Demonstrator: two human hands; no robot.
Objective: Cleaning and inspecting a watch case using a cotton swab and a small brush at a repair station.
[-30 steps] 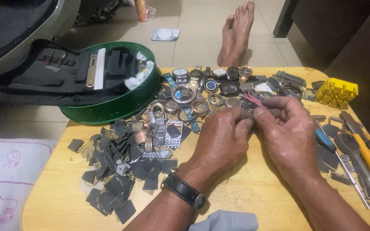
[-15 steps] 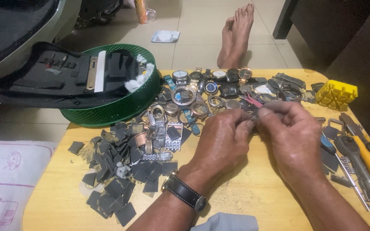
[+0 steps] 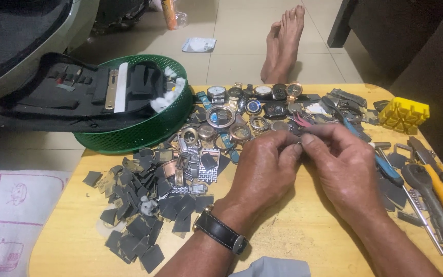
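a small metal part (image 3: 299, 147), too small to be told apart, is pinched between the fingertips of the left hand (image 3: 265, 172) and the right hand (image 3: 342, 166), held just above the wooden table (image 3: 293, 241). both grips are pressed together on it; the hands meet tip to tip, neither nearer. its long axis cannot be told. beyond the fingertips a spread of watch cases (image 3: 242, 110) is laid. a yellow ribbed block (image 3: 403, 113) sits far right, a green mesh basket (image 3: 144, 131) far left, a black tool pouch (image 3: 67, 95) resting across it.
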